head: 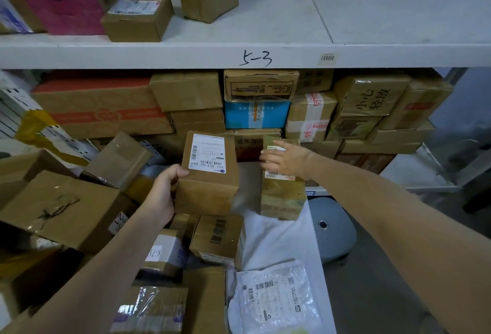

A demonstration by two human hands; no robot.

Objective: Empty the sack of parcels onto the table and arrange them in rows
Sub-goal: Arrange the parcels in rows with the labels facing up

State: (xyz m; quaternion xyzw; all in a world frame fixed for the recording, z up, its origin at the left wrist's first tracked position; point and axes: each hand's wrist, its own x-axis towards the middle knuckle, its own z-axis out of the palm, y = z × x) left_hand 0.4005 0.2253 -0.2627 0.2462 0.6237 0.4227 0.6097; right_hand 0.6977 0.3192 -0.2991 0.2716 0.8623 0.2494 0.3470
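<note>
Gripping the labelled box (207,174) at its left edge, your left hand (159,195) curls thumb and fingers round it, label upward, likely for reading. Right of that box, your right hand (285,159) rests straight fingers on the taped parcel (281,198), probably steadying it upright.

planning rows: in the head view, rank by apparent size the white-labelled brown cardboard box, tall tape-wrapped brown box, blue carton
1. white-labelled brown cardboard box
2. tall tape-wrapped brown box
3. blue carton, though farther back, so true size unsure
</note>
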